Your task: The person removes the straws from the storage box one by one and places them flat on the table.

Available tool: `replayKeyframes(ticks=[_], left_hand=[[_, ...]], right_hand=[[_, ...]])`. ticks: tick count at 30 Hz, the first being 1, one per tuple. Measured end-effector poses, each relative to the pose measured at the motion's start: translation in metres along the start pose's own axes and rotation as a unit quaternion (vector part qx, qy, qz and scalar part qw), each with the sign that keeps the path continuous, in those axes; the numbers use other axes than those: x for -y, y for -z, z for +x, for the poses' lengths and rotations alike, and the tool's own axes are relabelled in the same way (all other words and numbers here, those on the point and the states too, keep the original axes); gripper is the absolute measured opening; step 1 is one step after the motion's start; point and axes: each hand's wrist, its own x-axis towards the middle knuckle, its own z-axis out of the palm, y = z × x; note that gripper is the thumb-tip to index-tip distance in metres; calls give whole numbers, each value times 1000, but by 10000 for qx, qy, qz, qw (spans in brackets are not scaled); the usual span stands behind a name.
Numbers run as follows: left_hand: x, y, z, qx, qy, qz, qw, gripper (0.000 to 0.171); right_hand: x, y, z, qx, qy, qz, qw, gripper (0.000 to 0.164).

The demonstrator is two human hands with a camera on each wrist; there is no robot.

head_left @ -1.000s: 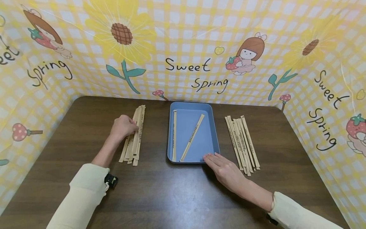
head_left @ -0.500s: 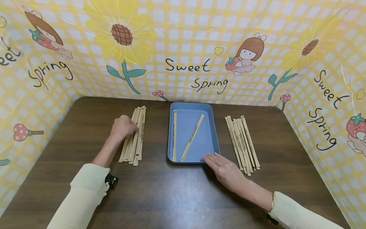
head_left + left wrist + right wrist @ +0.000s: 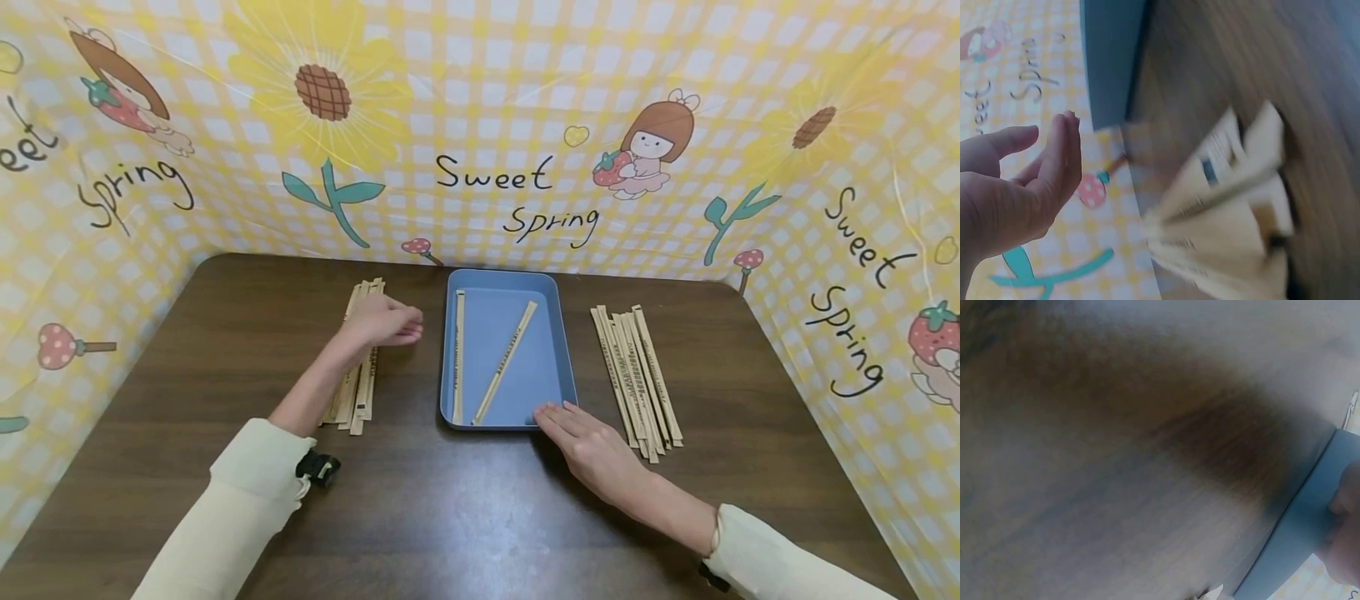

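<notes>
My left hand [image 3: 381, 322] is over the left bundle of slim paper-wrapped sticks [image 3: 358, 402], its fingertips towards the blue tray [image 3: 551, 358]. In the left wrist view that hand [image 3: 1025, 194] shows thumb and fingers apart, with nothing between them, and the bundle [image 3: 1222, 219] lies beside it, blurred. Inside the tray are two wrapped sticks: one upright along the left wall [image 3: 460, 358], one slanted [image 3: 504, 364]. At the tray's near right corner, my right hand [image 3: 588, 446] rests with fingers extended on the rim. The right wrist view catches only part of its fingers [image 3: 1344, 544].
A second bundle of wrapped sticks [image 3: 633, 383] lies right of the tray. Everything stands on a dark wooden table [image 3: 450, 517]. A yellow checked cloth [image 3: 487, 108] with printed figures encloses the back and sides.
My left hand has moved right, off its place at the left bundle's edge, towards the tray. Some sticks in that bundle shifted slightly. My right hand and the tray have stayed put.
</notes>
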Motion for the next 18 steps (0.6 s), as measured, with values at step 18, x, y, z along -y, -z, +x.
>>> replayKeyframes(ticks=[18], left_hand=[[-24,-69,-2,98,-402,1270,9910,45]], right_hand=[[0,0,0,10,-5,-71,10000,48]])
